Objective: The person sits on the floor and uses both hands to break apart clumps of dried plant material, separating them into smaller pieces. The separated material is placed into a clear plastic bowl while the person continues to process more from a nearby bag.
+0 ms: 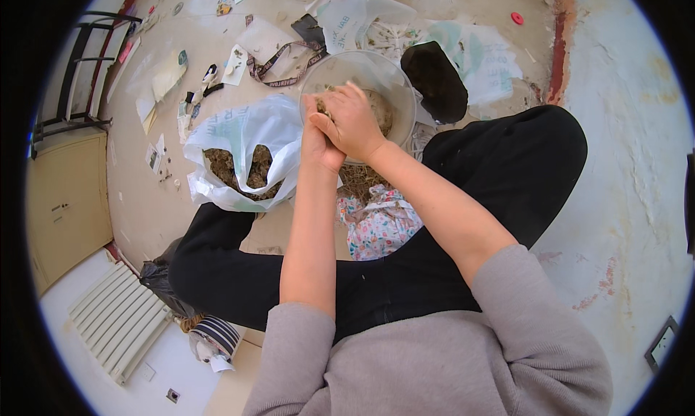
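My left hand (320, 149) and my right hand (355, 116) are pressed together over a round translucent plastic basin (406, 98). A clump of brown, dry-looking plant matter (322, 106) shows between my palms; most of it is hidden by the fingers. Similar brown material lies on the basin's bottom. To the left stands a white plastic bag (228, 125) with its mouth open, holding a brown crumbly mass (259, 163). In front of the basin, dry stems (361, 181) lie beside and partly on a floral cloth (380, 226) between my legs.
A dark, oblong object (434, 82) lies right of the basin, near spread plastic bags (488, 63). A patterned lanyard (282, 82) and paper scraps (235, 64) are scattered beyond. Left are a black metal rack (81, 63), a cabinet (70, 204) and a radiator (119, 321).
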Tool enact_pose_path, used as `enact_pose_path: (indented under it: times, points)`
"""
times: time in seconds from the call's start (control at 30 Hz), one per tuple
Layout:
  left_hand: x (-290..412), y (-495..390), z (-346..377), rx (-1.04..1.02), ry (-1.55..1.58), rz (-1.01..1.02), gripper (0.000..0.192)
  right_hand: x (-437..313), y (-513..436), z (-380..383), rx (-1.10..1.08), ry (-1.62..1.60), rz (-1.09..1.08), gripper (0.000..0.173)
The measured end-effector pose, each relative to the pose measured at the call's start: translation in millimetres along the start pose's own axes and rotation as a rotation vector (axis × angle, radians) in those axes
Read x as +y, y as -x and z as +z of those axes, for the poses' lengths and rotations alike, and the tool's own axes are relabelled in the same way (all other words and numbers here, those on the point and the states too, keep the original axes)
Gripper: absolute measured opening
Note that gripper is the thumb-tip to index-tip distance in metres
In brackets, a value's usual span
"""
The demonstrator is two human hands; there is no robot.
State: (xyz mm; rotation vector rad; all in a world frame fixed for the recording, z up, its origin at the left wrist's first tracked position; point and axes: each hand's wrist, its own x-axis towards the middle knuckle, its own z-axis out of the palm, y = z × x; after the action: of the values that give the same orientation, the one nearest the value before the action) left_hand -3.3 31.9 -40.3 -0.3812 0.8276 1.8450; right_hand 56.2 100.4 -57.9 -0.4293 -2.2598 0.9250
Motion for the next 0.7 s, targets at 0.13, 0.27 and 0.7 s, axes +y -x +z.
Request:
enact_pose_path:
  times: [0.13, 0.27, 0.7]
  points:
    - [-8.8, -15.5, 0.9, -0.057, -0.049, 0.007, 0.041, 10.7, -6.9, -3.7, -0.222, 0.04, 0.13, 0.066]
    - [4.6, -24.4, -17.0, 0.137, -0.191, -0.009, 0.028, 22.0, -34.2, -16.3, -0.354, -0.54, 0.594, 0.071]
    - [23.4, -7.9, -15.7, 0.106, -0.28, 0.158, 0.017, 151.2, 46.9, 79.9, -1.548, 0.396, 0.49, 0.031]
